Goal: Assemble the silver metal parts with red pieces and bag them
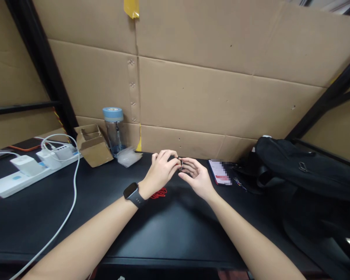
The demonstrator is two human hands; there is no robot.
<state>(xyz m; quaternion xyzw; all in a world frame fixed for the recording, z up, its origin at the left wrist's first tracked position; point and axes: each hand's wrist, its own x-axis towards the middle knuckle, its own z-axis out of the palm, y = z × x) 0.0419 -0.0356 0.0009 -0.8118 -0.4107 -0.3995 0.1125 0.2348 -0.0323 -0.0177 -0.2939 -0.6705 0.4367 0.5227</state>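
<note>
My left hand (162, 169), with a dark smartwatch (131, 191) on its wrist, is closed in a pinch on a small, thin metal ring (181, 166) held above the table. Facing it from the right, my right hand (198, 177) has its fingers stretched out and its thumb apart. Its fingertips are close beside the ring; whether they touch it I cannot tell. Below my left wrist a coil of red cord (159, 193) lies on the black table (175, 229), partly hidden by the hand.
At the left are a white power strip (8, 184) with chargers, a looping white cable (75, 179) and an open cardboard box (95, 149). Behind stand a blue-lidded bottle (113, 130) and a clear plastic bag (128, 156). A phone (218, 173) and a black backpack (306, 171) lie right.
</note>
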